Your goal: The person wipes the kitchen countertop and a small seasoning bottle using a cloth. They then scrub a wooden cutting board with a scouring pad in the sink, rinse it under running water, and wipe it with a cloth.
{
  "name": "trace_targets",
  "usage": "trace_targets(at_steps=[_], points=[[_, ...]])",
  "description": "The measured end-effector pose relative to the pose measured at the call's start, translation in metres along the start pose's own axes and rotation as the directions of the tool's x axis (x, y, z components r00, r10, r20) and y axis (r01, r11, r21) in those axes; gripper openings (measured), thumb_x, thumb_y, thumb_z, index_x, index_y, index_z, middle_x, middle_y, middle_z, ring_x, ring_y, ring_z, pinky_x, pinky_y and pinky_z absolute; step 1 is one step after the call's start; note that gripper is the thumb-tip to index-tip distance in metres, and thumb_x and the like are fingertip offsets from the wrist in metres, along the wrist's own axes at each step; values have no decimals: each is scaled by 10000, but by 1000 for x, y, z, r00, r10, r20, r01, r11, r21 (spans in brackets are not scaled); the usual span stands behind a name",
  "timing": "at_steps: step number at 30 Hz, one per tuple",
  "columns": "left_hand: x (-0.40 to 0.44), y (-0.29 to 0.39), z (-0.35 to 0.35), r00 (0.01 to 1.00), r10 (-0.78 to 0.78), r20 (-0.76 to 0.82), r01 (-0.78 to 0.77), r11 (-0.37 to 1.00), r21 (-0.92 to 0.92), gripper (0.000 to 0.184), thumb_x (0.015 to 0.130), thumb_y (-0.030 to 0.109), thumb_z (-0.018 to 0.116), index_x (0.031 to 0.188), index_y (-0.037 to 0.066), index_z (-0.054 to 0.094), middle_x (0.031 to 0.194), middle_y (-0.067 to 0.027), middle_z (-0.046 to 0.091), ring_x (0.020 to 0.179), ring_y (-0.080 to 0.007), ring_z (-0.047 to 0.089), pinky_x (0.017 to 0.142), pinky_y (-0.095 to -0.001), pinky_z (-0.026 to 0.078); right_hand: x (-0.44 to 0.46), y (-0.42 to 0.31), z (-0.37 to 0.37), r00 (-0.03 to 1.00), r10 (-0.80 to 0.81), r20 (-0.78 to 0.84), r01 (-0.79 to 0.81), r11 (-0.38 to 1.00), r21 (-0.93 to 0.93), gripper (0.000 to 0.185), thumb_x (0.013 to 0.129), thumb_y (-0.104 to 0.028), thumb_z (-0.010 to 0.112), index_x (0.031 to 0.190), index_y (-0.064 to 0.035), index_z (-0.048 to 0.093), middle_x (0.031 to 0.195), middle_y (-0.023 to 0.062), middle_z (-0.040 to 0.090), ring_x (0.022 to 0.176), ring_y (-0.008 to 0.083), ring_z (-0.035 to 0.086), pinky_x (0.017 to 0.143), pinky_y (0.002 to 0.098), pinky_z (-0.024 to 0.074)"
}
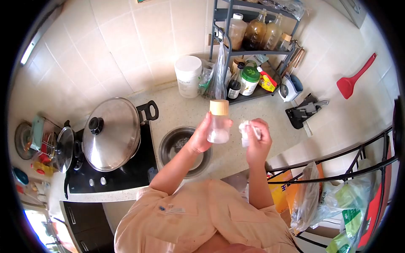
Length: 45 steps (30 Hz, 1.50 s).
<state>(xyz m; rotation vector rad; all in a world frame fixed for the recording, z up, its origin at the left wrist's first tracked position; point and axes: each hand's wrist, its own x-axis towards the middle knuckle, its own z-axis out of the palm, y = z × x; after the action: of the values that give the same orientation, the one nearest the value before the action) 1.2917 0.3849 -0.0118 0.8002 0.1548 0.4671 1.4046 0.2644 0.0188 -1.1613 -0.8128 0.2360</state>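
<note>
My left hand (201,137) is wrapped round a clear jar (218,133) with a wood-coloured lid (219,107). The jar is held upright above the counter, and something whitish shows in its lower part. Just to the right, my right hand (260,141) is closed on a crumpled white tissue (248,131), apart from the jar. Beneath my left forearm lies a round metal sink (165,148), partly hidden by the arm.
A large lidded pan (112,130) stands on the black stove (145,162) at left. Behind the jar are a white tub (188,76) and a shelf rack (253,53) of bottles. A knife holder (304,111) and a black wire rack (329,157) with bags are at right.
</note>
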Motion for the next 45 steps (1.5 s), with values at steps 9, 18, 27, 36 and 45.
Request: trace_targets(at_steps=[9,18,27,36,45], points=[[-3,-22,3,988,153,3,-153,988,10,555,775,337,640,1207,65,421,1135,-98,522,1032,-214,524,896,-373,418,-15,-3,28,971,-205,123,223,961,-163,122,737,-10,642,848,-32,595,936,77,499,869,162,506,759,273,422],[-6,3,11,947,259,192,-309,901,306,672,728,249,696,1273,66,349,1249,-84,448,1167,-199,406,986,-351,301,-9,19,-5,996,84,-9,-82,986,143,103,820,-50,560,922,-34,552,1102,102,493,975,166,490,832,277,409],[0,-13,21,966,250,69,-260,936,237,712,715,249,719,1278,54,330,1235,-62,434,1171,-166,388,979,-336,306,-15,37,6,963,-84,257,53,991,127,251,877,-172,490,1102,-60,486,1271,187,387,1171,257,388,942,358,331],[-2,-23,36,920,388,58,-366,794,485,606,690,193,742,1180,46,418,1092,-40,524,1019,-151,492,901,-334,396,-8,31,2,845,498,195,-530,729,434,302,855,-108,437,1116,20,519,1043,91,570,990,181,535,869,289,396],[12,-20,34,940,258,-224,-271,962,-29,508,749,261,672,1144,35,447,977,-52,553,937,-169,534,838,-325,440,-31,26,17,961,-229,155,260,939,-223,383,863,-45,430,1244,-13,435,1254,201,424,1177,298,401,955,362,339]])
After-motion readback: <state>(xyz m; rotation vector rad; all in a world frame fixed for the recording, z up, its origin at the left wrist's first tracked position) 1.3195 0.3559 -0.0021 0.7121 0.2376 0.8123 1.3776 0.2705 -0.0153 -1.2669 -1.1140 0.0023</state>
